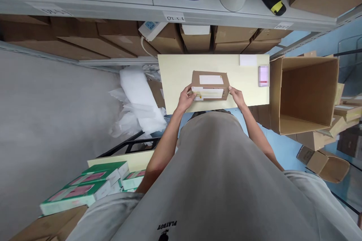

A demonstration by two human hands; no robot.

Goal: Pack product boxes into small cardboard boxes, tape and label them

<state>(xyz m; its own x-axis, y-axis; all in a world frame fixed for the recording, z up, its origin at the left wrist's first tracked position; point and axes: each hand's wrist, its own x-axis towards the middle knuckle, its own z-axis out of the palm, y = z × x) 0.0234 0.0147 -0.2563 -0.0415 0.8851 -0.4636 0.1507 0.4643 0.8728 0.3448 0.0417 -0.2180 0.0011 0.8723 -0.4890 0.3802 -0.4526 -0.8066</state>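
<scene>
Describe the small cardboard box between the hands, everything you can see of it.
The small cardboard box is brown, rectangular and closed, of plain card. A white label sits on its top face; a longer white strip with a small yellow mark runs along the near side. It lies flat on the pale yellow tabletop, long side across the view. The left hand grips its left end, the right hand its right end.

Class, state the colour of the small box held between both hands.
The small box is brown, head view.
</scene>
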